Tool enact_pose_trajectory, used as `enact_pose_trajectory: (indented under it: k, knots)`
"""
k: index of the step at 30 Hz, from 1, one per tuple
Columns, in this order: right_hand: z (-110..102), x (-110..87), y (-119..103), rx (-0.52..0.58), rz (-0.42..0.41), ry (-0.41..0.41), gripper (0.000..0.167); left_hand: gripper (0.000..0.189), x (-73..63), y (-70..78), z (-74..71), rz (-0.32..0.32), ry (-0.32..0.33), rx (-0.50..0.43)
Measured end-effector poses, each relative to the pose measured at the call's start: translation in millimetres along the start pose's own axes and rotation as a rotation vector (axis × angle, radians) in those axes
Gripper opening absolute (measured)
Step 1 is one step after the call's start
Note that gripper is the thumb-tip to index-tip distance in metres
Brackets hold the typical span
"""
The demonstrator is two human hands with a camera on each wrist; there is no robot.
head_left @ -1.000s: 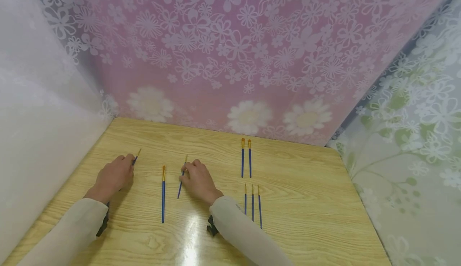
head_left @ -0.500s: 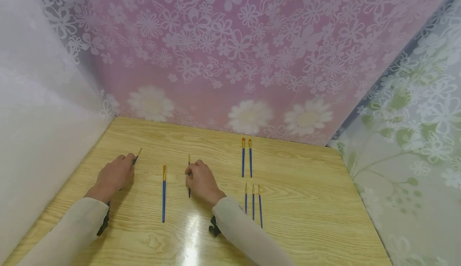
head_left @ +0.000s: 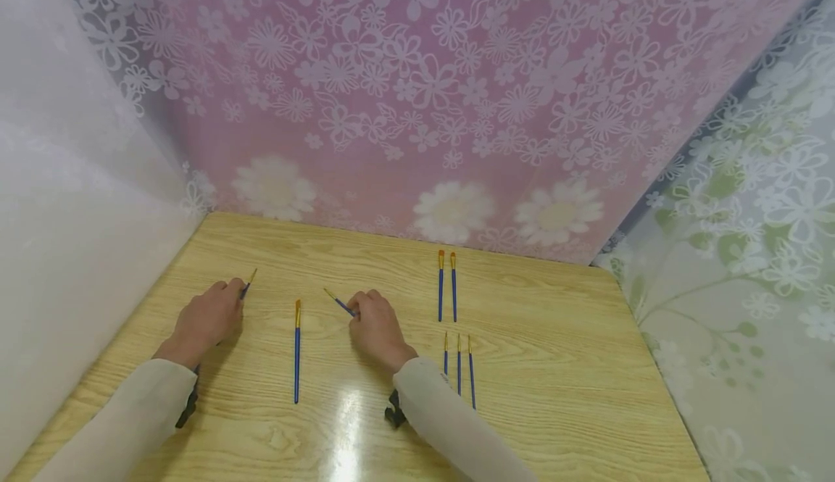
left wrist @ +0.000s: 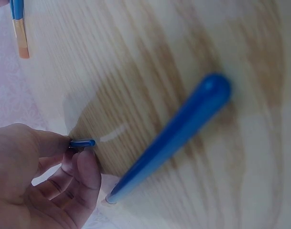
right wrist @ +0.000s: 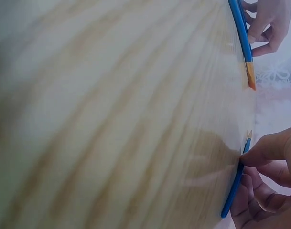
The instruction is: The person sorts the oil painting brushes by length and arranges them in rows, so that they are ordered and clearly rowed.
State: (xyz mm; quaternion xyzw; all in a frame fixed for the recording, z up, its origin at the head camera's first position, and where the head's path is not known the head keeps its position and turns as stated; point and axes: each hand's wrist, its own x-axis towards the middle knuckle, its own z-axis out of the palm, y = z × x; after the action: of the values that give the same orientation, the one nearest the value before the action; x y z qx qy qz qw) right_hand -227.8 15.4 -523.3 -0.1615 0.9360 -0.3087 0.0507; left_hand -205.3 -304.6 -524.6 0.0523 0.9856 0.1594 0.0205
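My left hand (head_left: 205,319) pinches a thin blue paintbrush (head_left: 249,284) at the left of the table, its fine tip pointing away. In the left wrist view, the fingers hold the blue handle (left wrist: 82,143); a larger blue brush handle (left wrist: 169,138) stretches close to the camera, and whether the hand touches it I cannot tell. Between the hands lies a flat paintbrush (head_left: 296,355), bristles away from me. My right hand (head_left: 378,326) pinches another thin paintbrush (head_left: 341,303), tilted with its tip to the far left. The right wrist view shows thumb and fingers on its handle (right wrist: 236,183).
Two flat paintbrushes (head_left: 446,290) lie side by side at the back right of the wooden table (head_left: 554,366). Nearer, three thin paintbrushes (head_left: 459,366) lie in a row, partly behind the right sleeve. Flowered sheets (head_left: 450,105) enclose the table's back and right; a pale sheet stands left.
My right hand has shifted right with its thin paintbrush, and the brush has turned from near upright in view to a slant with its tip to the left. My left hand stays still.
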Motion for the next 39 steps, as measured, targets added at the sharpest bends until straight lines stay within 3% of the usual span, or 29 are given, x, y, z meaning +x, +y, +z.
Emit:
enact_pose_trajectory:
  k: [7,14,21,31,39]
  knots:
    - [1,2.7,7,-0.015,0.001,0.015,0.024,0.035,1.3,0.1,-0.3,-0.002,-0.004,0.006]
    - [2,2.5,8,-0.086,-0.044,0.06,0.009,0.035,1.4,3.2,-1.6,-0.005,-0.006,0.004]
    - [0,-0.8,9,-0.121,-0.046,0.057,0.012,0.035,0.9,4.7,-1.3,0.01,0.011,0.004]
    - [-15,-6.8,3,0.02,0.012,0.075,0.015,0.034,-0.7,3.9,-0.6,0.026,0.035,0.006]
    - [-25,-19.1,9,0.065,-0.041,0.084,0.017,0.032,-1.4,-1.5,3.3,0.049,0.065,0.009]
